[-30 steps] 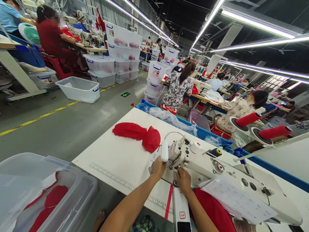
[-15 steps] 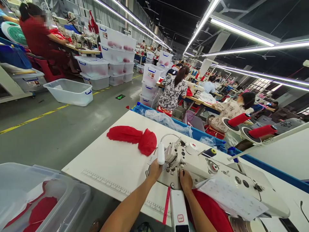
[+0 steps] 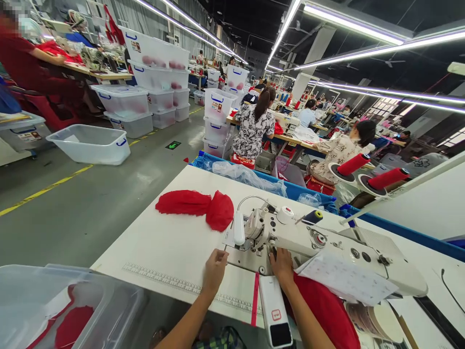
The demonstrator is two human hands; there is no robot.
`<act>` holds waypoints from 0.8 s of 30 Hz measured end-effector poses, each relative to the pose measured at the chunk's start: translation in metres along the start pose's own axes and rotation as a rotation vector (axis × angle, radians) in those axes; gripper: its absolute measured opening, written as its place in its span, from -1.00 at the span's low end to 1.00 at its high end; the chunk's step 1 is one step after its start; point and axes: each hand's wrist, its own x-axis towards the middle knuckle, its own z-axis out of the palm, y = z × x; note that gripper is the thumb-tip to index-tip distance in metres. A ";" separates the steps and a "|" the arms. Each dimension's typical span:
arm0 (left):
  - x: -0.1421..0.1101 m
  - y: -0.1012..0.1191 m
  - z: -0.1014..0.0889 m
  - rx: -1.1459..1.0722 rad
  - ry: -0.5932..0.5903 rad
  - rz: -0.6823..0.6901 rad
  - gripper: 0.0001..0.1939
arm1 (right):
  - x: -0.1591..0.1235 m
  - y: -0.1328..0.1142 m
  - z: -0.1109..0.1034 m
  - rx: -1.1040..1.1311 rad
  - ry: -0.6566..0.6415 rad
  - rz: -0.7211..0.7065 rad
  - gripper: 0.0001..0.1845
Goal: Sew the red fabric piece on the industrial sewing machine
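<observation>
My left hand (image 3: 215, 271) is closed in a pinch over the white tabletop, just left of the sewing machine (image 3: 286, 238). A thin dark bit shows at its fingertips, too small to name. Beneath the machine's arm my right hand (image 3: 282, 265) rests at the bed, its fingers reaching forward and partly hidden. Red fabric (image 3: 327, 308) hangs by my right forearm, under a printed paper sheet (image 3: 348, 276). Beyond the needle end, a gathered red fabric piece (image 3: 183, 202) lies on the table, touching a rounded red piece (image 3: 220, 211).
A white box-shaped device (image 3: 273, 303) sits at the table's front edge beside a pink tape strip (image 3: 255, 298). Red thread cones (image 3: 388, 178) stand at right. A clear bin (image 3: 119, 295) with red pieces is at lower left. Co-workers sit beyond the blue cloth trough (image 3: 269, 180).
My left hand has drawn back from the needle end, toward me and to the left. The right hand stays by the machine bed. The whole view has shifted slightly.
</observation>
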 end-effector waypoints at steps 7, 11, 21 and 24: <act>-0.049 -0.011 -0.080 -0.188 0.117 -0.309 -0.49 | -0.084 0.013 0.020 -0.021 0.259 -0.252 -0.29; -0.064 -0.011 -0.087 -0.335 0.187 -0.454 -0.44 | -0.109 0.004 0.024 -0.230 0.171 -0.157 -0.24; -0.073 0.062 -0.074 -0.769 0.183 -0.396 -0.63 | -0.120 0.016 0.028 -0.326 -0.018 -0.153 -0.33; -0.080 0.068 -0.080 -0.807 0.247 -0.363 -0.64 | -0.118 0.034 0.033 -0.193 -0.057 -0.235 -0.29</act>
